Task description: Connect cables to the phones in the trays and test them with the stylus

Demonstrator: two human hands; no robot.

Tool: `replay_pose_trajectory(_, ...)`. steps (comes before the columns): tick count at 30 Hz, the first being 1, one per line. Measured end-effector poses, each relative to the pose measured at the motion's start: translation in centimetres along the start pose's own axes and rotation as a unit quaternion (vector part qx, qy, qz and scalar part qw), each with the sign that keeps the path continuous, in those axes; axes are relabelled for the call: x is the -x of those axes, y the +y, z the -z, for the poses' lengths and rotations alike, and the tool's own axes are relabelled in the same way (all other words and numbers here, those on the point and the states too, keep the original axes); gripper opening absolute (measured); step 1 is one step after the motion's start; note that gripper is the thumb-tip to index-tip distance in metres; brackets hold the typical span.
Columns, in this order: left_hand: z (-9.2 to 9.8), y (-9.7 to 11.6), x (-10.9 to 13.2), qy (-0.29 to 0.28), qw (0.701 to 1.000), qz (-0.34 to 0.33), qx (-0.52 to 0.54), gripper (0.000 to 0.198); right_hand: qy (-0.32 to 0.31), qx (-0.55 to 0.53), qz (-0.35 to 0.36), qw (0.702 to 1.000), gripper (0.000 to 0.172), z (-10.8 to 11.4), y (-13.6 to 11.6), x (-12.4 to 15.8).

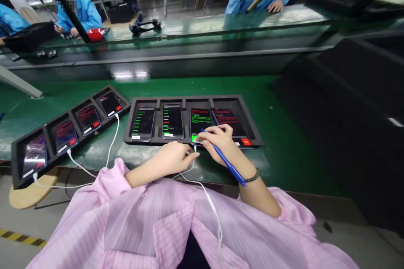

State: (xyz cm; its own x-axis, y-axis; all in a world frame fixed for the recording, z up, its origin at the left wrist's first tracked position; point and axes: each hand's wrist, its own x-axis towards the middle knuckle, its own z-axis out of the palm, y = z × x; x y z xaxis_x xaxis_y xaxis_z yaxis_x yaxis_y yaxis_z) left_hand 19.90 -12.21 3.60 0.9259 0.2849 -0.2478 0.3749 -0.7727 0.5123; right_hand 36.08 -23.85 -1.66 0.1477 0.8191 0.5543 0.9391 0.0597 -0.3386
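My right hand (222, 141) holds a blue pen (229, 164) slanting back toward the wrist; its fingers are over the lower edge of the third phone (200, 118), partly hiding its green screen button. My left hand (176, 159) is at that phone's bottom edge, fingers curled and thumb against the white charging cable (195, 149) plugged in there. This phone lies in a dark foam tray (192, 99). Beside it in the tray are a phone with green lines (143, 124), another such phone (173, 122), and a phone with red text (232, 124), tilted in its compartment.
At the left, a second foam tray (82, 104) holds several phones, some with white cables (82, 170). A large black cover (344, 105) stands at the right. Beyond the green bench (176, 86), people in blue work clothes (83, 10) sit. A wooden stool (30, 195) is below left.
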Motion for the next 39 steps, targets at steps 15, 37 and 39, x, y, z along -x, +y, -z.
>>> replay_pose_trajectory(15, -1.8, 2.5, -2.3, 0.028, 0.99, 0.088, -0.11, 0.036, 0.032, 0.045, -0.067, 0.996, 0.044, 2.1, 1.1, -0.1)
replay_pose_trajectory(37, -2.9, 0.6, -2.7, 0.07, 0.995, 0.07, 0.031, 0.032, -0.077, 0.091, -0.052, 0.992, 0.038, 1.8, 2.0, 0.3)
replay_pose_trajectory(39, -3.0, 0.5, -2.8, 0.072, 0.994, 0.071, 0.029, 0.031, -0.074, 0.092, -0.062, 0.991, 0.042, 2.0, 2.1, 0.4)
